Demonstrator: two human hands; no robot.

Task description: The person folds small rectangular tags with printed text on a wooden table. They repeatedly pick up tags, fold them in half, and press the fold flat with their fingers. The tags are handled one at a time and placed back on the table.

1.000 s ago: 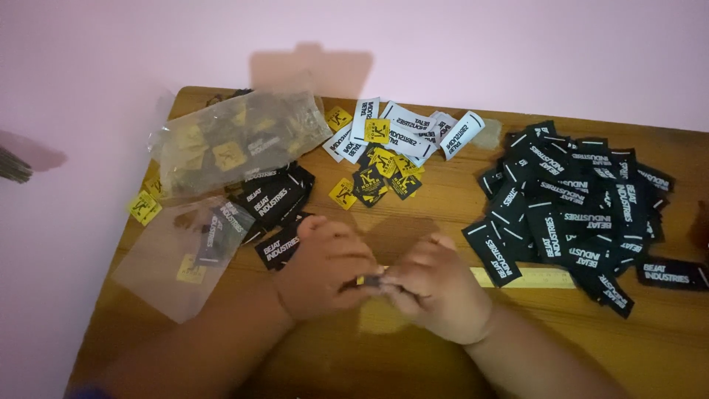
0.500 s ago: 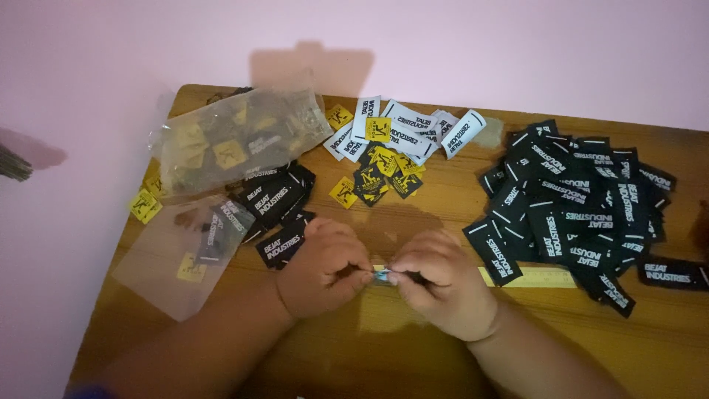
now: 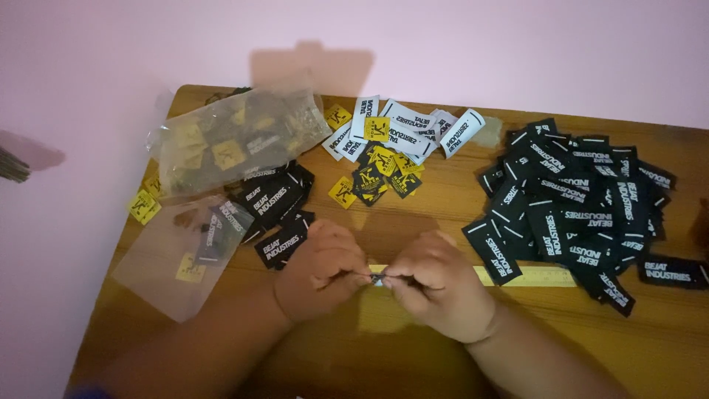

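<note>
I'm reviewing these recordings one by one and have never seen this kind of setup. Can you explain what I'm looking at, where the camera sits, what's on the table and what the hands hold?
There is no machine: a person works with bare hands, filmed by a camera on their head looking down. The left hand and right hand meet over the brown wooden table, pinching a small dark item too small to identify. Under them lies a yellow ruler. On the right is a heap of black woven labels; at the back, white labels and small yellow square labels; on the left, a clear plastic bag of labels.
</note>
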